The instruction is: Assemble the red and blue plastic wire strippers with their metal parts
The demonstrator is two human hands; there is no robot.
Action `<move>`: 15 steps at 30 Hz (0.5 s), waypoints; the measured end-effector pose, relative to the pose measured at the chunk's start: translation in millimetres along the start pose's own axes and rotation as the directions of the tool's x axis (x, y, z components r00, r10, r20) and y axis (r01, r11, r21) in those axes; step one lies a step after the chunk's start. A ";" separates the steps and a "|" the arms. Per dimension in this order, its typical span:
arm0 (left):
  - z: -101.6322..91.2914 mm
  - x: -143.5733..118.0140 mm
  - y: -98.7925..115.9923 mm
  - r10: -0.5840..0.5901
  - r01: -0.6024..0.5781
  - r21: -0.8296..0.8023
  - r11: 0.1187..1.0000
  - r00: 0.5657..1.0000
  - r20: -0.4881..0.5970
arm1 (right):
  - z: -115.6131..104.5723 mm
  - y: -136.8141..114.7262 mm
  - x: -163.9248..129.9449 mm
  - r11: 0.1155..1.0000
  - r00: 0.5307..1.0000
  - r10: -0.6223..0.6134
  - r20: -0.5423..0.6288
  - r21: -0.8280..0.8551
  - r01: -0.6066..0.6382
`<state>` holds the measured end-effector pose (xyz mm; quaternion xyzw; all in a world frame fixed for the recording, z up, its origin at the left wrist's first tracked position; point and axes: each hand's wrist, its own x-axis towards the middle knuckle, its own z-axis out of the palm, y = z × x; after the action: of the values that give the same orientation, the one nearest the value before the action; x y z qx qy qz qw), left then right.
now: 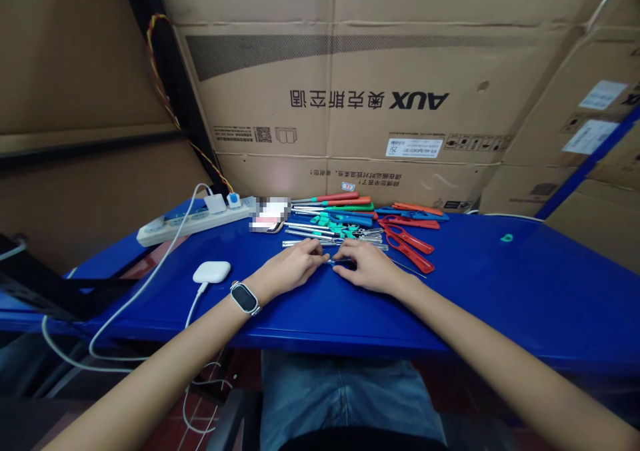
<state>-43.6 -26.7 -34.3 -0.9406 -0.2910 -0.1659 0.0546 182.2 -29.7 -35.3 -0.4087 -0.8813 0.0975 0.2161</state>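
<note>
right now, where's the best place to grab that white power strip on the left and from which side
Probably the bare near end of the white power strip, taken from above across its narrow width. It lies flat on the blue table, long and slim, and its far end is crowded with plugs and cables. The left hand is nearer than the right hand.

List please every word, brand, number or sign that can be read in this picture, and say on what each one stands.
"AUX", printed upside down, with Chinese characters beside it: on the large cardboard box behind the blue table.
White label on the same box: too small to read.
Line of Chinese print near the box's lower edge: too small to read.
White labels on the right-hand box: blurred, unreadable.
Smartwatch on the left hand: screen dark, no text.
</note>
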 end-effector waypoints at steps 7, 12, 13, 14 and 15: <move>4.5 0.1 0.4 -0.022 0.022 0.001 1.000 1.000 -0.014 | 2.5 0.7 -0.7 1.000 1.000 0.009 -0.009 0.019 -0.009; 7.0 2.5 1.5 -0.045 0.046 0.011 0.999 0.998 -0.033 | 1.4 0.4 -1.0 0.999 0.999 0.000 -0.044 0.039 0.002; 7.1 2.8 2.0 -0.048 0.048 0.021 0.999 0.998 -0.034 | -0.2 3.1 0.9 0.999 0.997 0.003 -0.071 0.043 0.000; 7.2 3.0 2.5 -0.049 0.050 0.032 0.998 0.998 -0.035 | -2.5 7.0 3.8 0.999 0.994 0.015 -0.109 0.040 -0.010; 7.1 3.0 3.0 -0.051 0.053 0.040 0.998 0.998 -0.036 | -5.6 12.2 8.0 0.999 0.988 0.030 -0.152 0.031 -0.026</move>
<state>-37.6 -26.1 -40.0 -0.9284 -0.3177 -0.1777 0.0747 188.5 -15.8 -32.2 -0.4240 -0.8549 0.0821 0.2873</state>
